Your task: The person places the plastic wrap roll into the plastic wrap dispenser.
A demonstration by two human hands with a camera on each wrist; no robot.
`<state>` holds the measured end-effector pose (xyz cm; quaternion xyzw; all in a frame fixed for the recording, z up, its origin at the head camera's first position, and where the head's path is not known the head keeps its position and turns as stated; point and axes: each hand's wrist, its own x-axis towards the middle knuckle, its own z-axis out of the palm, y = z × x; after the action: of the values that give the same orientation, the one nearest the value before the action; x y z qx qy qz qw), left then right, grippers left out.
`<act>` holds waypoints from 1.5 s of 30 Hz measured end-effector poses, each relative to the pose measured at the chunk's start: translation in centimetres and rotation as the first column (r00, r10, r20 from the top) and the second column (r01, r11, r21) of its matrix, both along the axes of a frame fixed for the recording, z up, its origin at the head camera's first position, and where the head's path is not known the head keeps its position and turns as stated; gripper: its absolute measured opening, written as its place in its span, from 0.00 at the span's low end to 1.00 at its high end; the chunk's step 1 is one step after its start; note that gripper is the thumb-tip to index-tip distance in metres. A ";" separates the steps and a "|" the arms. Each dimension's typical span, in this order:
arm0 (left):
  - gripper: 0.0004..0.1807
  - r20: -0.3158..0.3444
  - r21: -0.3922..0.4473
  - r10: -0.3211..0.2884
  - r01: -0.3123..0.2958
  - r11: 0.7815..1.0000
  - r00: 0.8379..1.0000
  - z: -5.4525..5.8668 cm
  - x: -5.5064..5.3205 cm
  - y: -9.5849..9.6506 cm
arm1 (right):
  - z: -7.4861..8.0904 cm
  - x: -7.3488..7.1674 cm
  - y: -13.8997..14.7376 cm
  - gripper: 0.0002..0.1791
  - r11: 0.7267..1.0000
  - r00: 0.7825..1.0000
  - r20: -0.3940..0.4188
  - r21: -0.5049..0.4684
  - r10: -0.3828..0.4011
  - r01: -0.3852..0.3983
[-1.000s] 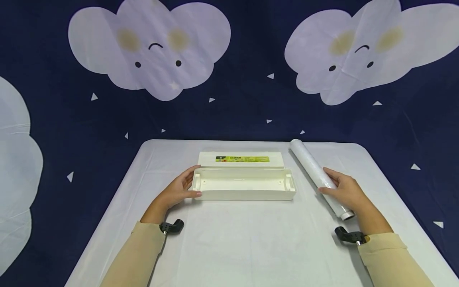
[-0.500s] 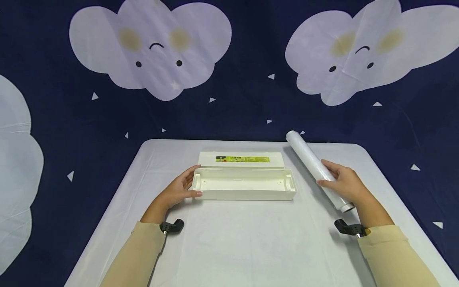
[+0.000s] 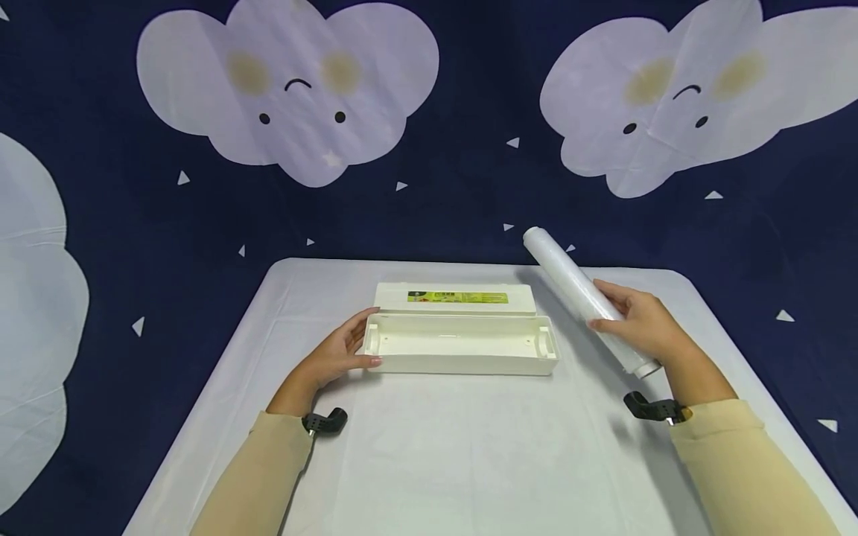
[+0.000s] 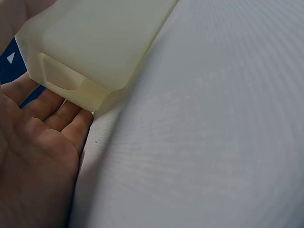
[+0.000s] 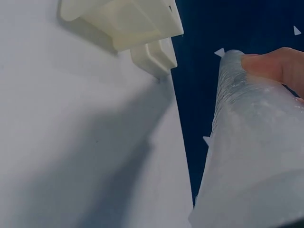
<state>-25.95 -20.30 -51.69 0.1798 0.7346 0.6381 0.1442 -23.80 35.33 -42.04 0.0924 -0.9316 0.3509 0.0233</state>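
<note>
In the head view an open white plastic cling film box [image 3: 462,365] lies at the table's middle, its long trough facing up. My left hand [image 3: 335,356] grips its left end, thumb at the front wall and fingers round the back corner. In the left wrist view the fingers [image 4: 52,107] reach behind the box's end wall [image 4: 66,80]. My right hand [image 3: 640,324] holds a roll of cling film [image 3: 570,283] in the air right of the box, thumb on one side and fingers on the other. The roll slants, its far end up and leftward, and its shadow falls on the table.
Directly behind the trough lies the box's white lid [image 3: 462,307] with a green and yellow label [image 3: 459,297]. A white cloth covers the table [image 3: 469,447]. Beyond its back edge hangs a dark blue curtain [image 3: 469,201] with cloud prints.
My right hand has lifted the roll of cling film off the table and carried it upward and slightly left. The left hand and the box have stayed in place.
</note>
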 end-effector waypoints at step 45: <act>0.58 0.022 0.022 0.009 -0.009 1.000 1.000 0.1 0.1 0.1 | 2.3 -2.6 -4.6 0.42 0.913 0.937 -0.036 -0.214 0.347 -0.346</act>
<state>-25.80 -20.23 -51.62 0.1711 0.7266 0.6488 0.1475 -26.44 30.73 -39.71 0.2525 -0.8566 0.4490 -0.0307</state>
